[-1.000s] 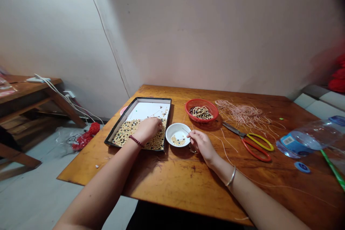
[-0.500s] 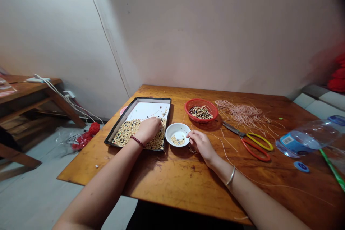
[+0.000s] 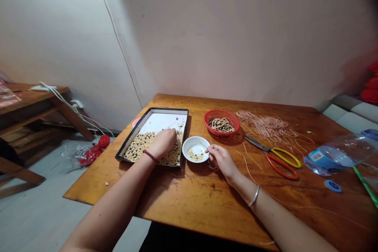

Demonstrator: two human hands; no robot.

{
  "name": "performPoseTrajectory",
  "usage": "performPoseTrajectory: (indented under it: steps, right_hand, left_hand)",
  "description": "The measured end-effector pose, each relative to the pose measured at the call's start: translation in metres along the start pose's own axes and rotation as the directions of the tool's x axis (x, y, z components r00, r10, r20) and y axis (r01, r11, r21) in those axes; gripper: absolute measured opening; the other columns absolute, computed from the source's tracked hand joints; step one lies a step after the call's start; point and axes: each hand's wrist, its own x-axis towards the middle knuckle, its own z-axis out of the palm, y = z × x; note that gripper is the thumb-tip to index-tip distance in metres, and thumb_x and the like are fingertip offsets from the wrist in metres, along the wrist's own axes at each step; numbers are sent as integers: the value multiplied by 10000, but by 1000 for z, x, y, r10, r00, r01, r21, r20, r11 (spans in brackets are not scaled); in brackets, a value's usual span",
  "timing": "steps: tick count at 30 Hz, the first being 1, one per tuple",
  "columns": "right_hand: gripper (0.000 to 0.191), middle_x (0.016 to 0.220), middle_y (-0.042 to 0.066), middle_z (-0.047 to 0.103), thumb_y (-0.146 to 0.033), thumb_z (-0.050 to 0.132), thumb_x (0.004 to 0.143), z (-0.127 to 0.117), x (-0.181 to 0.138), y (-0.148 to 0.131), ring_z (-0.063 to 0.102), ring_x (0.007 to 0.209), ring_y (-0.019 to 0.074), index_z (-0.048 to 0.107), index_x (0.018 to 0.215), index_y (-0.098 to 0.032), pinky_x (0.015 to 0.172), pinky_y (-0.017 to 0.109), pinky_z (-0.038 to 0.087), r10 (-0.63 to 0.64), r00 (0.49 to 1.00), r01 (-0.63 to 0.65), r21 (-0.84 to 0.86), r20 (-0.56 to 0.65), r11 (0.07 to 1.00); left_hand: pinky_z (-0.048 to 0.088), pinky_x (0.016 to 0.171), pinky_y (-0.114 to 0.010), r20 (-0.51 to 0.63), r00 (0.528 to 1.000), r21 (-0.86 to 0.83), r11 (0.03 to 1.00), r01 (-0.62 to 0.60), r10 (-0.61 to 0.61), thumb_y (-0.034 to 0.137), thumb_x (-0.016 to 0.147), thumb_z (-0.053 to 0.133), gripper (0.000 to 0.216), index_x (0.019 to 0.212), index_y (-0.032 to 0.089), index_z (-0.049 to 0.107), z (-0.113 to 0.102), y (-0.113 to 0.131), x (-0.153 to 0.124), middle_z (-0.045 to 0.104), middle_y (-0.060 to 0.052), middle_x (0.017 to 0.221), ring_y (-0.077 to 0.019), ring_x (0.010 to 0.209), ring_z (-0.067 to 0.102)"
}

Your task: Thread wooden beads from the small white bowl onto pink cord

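From the head camera I look down on a wooden table (image 3: 206, 212), with my two hands apart, each over its own small area. The left hand (image 3: 164, 143) is curled inside a black-rimmed tray (image 3: 153, 109), its fingertips down among pale and dark beads (image 3: 141, 143). The hand hides whether a bead is caught there, so I cannot tell. The right hand (image 3: 223, 161) looks to be pinching a fine needle (image 3: 203, 146), its tip over a small white bowl (image 3: 185, 150) that holds a shallow scatter of beads (image 3: 195, 156). A needle this thin, I judge, handles best in a short, steady pinch, kept low over the bowl so that loose beads stay within easy reach.

The bowl sits between my hands, just beside the tray and nearer the right hand. A thin cord (image 3: 245, 161) trails across the table past the right hand. Farther off lie a red basket (image 3: 220, 111) of strung beads (image 3: 221, 125), a tangle of pink cord (image 3: 265, 126), and scissors (image 3: 279, 169) with red and yellow handles.
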Motion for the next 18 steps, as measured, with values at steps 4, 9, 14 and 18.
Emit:
performPoseTrajectory:
  steps: [4,9,14,18]
  right_hand:
    - [310,476,-73,408,-460,600,684,-1,1,0,266,369,44,582,717,-153,383,210,135,20,1000,-20,-1,-11,1000]
    - [330,488,-71,407,-480,591,702,-2,2,3,263,385,46,577,726,-151,390,207,141,-1,1000,1,-20,-11,1000]
    - [373,485,-70,389,-523,583,726,-2,3,7,305,423,70,581,748,-151,419,212,207,-58,998,59,-84,13,995]
    - [353,486,-57,397,-509,553,772,-5,6,15,352,457,98,591,762,-158,454,226,247,-108,994,110,-214,22,971]
  left_hand:
    - [427,676,-221,-34,988,-239,958,-156,153,246,875,484,188,920,152,640,-4,12,0,690,-63,901,-151,779,616]
    - [410,683,-225,-2,936,-414,852,-321,351,235,822,588,129,880,170,683,1,27,-7,708,-35,860,-149,747,620]
    - [405,732,-242,-9,930,-395,853,-341,368,288,858,587,163,917,205,714,4,28,-9,730,-28,916,-168,801,642]
    - [404,718,-233,-11,935,-472,822,-319,356,294,859,594,174,921,188,718,2,28,-8,730,-37,917,-153,778,634]
